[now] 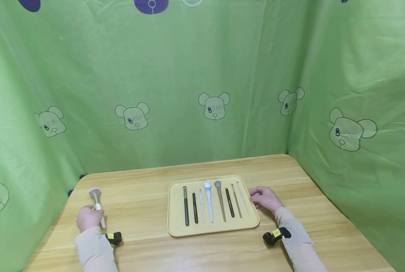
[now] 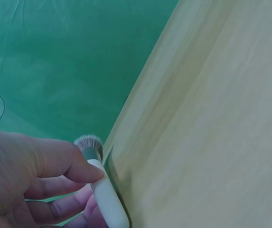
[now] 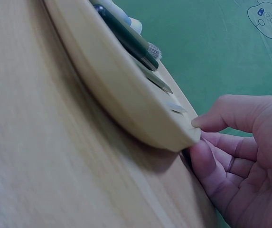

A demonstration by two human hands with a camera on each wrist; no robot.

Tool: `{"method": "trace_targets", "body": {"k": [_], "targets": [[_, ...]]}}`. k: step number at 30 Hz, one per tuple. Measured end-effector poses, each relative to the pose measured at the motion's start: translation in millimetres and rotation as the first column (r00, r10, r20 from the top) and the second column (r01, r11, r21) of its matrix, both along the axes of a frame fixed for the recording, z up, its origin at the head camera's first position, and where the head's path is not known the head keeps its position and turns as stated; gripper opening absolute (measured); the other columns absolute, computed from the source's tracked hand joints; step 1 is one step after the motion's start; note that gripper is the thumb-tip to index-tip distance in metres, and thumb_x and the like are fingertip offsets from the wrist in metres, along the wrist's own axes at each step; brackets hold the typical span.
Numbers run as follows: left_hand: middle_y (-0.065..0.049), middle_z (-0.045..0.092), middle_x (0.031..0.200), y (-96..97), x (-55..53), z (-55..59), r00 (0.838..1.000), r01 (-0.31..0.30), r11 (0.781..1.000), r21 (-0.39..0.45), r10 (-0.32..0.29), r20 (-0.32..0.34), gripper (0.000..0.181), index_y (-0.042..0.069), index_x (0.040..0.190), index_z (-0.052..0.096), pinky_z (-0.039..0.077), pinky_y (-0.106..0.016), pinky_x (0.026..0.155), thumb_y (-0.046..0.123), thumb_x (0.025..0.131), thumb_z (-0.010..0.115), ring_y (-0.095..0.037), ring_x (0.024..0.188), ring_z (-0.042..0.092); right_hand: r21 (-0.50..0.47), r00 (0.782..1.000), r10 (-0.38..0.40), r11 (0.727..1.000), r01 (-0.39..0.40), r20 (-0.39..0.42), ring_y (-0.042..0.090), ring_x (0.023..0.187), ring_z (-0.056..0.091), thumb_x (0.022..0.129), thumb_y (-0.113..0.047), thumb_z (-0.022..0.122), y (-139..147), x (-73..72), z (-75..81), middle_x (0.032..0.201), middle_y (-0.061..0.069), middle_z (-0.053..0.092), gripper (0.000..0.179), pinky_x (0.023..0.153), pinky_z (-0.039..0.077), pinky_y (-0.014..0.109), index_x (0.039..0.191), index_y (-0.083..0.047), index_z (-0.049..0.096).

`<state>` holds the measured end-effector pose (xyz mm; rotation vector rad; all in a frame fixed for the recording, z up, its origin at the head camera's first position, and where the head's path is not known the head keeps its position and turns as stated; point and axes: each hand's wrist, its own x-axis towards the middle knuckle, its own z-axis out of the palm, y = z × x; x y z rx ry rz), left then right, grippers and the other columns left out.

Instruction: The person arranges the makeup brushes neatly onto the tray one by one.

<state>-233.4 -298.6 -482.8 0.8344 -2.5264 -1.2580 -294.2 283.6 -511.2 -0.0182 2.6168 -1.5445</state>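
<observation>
At the left of the table, my left hand (image 1: pixel 89 218) pinches a makeup brush (image 2: pixel 108 199) by its white handle, between thumb and fingers. The brush has a grey ferrule and a fluffy head (image 1: pixel 95 193) that points away from me. On the right, my right hand (image 1: pixel 266 198) grips the right edge of a cream tray (image 1: pixel 176 228), thumb and fingers at its rim in the right wrist view. Several makeup brushes lie side by side in the tray, among them a white brush (image 1: pixel 209 204), a brown brush (image 1: pixel 221 200) and a dark-handled brush (image 1: pixel 186 207).
The tray stands on a wood-grain table (image 1: pixel 134 211). Green curtains (image 1: pixel 175 75) printed with bear heads hang behind it and along both sides. A small black wrist camera (image 1: pixel 115 238) is on the left sleeve, and another camera (image 1: pixel 272 238) on the right sleeve.
</observation>
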Motion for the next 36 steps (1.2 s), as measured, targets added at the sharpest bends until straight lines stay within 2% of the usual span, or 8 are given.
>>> {"method": "trace_targets", "body": {"k": [5, 12, 19, 25, 29, 32, 36], "targets": [[-0.038, 0.051, 0.129, 2.5, -0.3, 1.5, 1.0, 0.012, 1.0, 0.0, -0.012, 0.0, 0.053, -0.015, 0.131, 0.046, 0.04, -0.059, 0.103, 0.01, 0.085, 0.058, -0.054, 0.115, 0.05, -0.003, 1.0, -0.002, 1.0, 0.002, 0.011, 0.011, 0.066, 0.059, 0.082, -0.003, 0.064, 0, -0.2, 0.1, 0.082, 0.01, 0.065, 0.03, 0.06, 0.055, 0.026, 0.107, 0.012, 0.06], [-0.035, 0.059, 0.12, 4.1, -3.9, 1.4, 0.999, 0.034, 0.999, -0.004, -0.034, -0.011, 0.044, -0.014, 0.123, 0.055, 0.051, -0.052, 0.087, 0.009, 0.085, 0.057, -0.047, 0.101, 0.06, -0.003, 1.0, -0.009, 1.0, 0.009, 0.004, 0.013, 0.065, 0.06, 0.081, -0.003, 0.065, 0, -1.0, -0.5, 0.083, 0.011, 0.066, 0.03, 0.059, 0.056, 0.027, 0.106, 0.012, 0.06], [-0.034, 0.06, 0.119, 11.3, -9.1, 5.7, 0.998, 0.062, 0.998, -0.024, -0.063, -0.024, 0.041, -0.014, 0.119, 0.058, 0.05, -0.053, 0.088, 0.007, 0.084, 0.058, -0.047, 0.099, 0.061, 0.003, 1.0, -0.003, 1.0, 0.003, -0.003, 0.012, 0.064, 0.059, 0.08, -0.004, 0.066, 0, -1.7, -0.8, 0.083, 0.011, 0.066, 0.032, 0.058, 0.055, 0.026, 0.107, 0.012, 0.059], [-0.036, 0.061, 0.115, 20.5, -14.4, 8.5, 0.994, 0.107, 0.994, 0.026, -0.106, -0.035, 0.04, -0.015, 0.117, 0.059, 0.058, -0.04, 0.07, 0.005, 0.083, 0.057, -0.035, 0.083, 0.067, -0.003, 1.0, -0.006, 1.0, 0.006, 0.002, 0.013, 0.065, 0.06, 0.08, -0.004, 0.066, 0, -2.4, -1.4, 0.083, 0.011, 0.066, 0.033, 0.059, 0.056, 0.027, 0.108, 0.012, 0.059], [-0.035, 0.062, 0.115, 27.3, -17.2, 10.9, 0.99, 0.135, 0.99, 0.044, -0.134, -0.034, 0.041, -0.015, 0.119, 0.058, 0.058, -0.036, 0.069, 0.005, 0.083, 0.058, -0.03, 0.08, 0.067, -0.001, 1.0, -0.005, 1.0, 0.005, 0.005, 0.012, 0.065, 0.06, 0.08, -0.005, 0.066, 0, -2.3, -1.0, 0.083, 0.011, 0.066, 0.033, 0.06, 0.056, 0.026, 0.108, 0.012, 0.059], [-0.035, 0.062, 0.115, 33.3, -18.9, 14.3, 0.989, 0.15, 0.984, 0.097, -0.147, -0.034, 0.043, -0.014, 0.122, 0.056, 0.057, -0.031, 0.064, 0.005, 0.083, 0.058, -0.022, 0.073, 0.065, 0.002, 1.0, 0.0, 1.0, 0.0, 0.002, 0.012, 0.065, 0.06, 0.08, -0.005, 0.066, 1, -1.9, -1.1, 0.083, 0.011, 0.066, 0.033, 0.06, 0.056, 0.026, 0.108, 0.012, 0.059], [-0.036, 0.059, 0.116, 41.2, -22.8, 18.3, 0.984, 0.178, 0.964, 0.195, -0.174, -0.038, 0.045, -0.016, 0.126, 0.052, 0.055, -0.025, 0.06, 0.004, 0.085, 0.057, -0.014, 0.066, 0.062, 0.001, 1.0, -0.004, 1.0, 0.004, 0.002, 0.012, 0.066, 0.06, 0.08, -0.004, 0.065, 1, -1.7, -2.4, 0.084, 0.011, 0.066, 0.032, 0.059, 0.056, 0.026, 0.107, 0.012, 0.059]]}}
